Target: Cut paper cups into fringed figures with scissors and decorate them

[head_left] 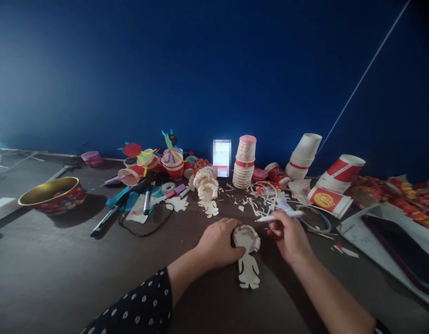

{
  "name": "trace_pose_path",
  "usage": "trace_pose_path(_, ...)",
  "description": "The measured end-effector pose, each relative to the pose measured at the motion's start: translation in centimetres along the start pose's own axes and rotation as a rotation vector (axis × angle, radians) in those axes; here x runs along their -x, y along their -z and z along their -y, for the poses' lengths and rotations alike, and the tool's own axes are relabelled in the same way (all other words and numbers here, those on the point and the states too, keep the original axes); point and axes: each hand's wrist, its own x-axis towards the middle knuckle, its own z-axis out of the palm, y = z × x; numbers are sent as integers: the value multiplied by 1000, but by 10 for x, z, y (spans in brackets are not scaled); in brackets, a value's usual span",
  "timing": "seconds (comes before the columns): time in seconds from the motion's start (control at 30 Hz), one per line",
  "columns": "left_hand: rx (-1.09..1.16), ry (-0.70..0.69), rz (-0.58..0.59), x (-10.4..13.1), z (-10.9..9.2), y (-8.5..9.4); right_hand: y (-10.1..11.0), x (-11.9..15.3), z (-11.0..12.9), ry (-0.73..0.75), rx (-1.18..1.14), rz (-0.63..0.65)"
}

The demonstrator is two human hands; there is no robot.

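Doll (248,268) lying on the bench (131,283) between the hands, long axis pointing away from the wearer, fringed head farthest. The left hand (219,243), the nearer, is half-curled, gripping the head's left edge; the right hand (287,236), fingers pinched round a pen (279,216), holds it crosswise near the head.

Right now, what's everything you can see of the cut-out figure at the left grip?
The cut-out figure is pale cream, apparently paper or thin card, with no drawing I can make out. Arms flank its torso; curled strips ring the head area. It appears to lie on the dark table, feet toward the wearer. The left grip holds it, thumb near the neck.
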Motion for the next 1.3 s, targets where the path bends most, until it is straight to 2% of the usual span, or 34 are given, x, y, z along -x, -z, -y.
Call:
trace_pose_path(0.27,18,34,-9,-1,-1,0,-2,3,-5,16,115,46)
trace_pose_path(0.57,32,-53,-6,0,-2,2,3,1,-2,40,222,113)
trace_pose_path(0.77,3,-38,6,0,-1,-1,7,1,1,53,376,237)
trace_pose_path(1.07,-31,-21,1,0,-2,-2,4,5,-1,180,654,334)
trace_pose_path(1.3,-45,12,13,0,-4,-1,4,6,1,251,779,366)
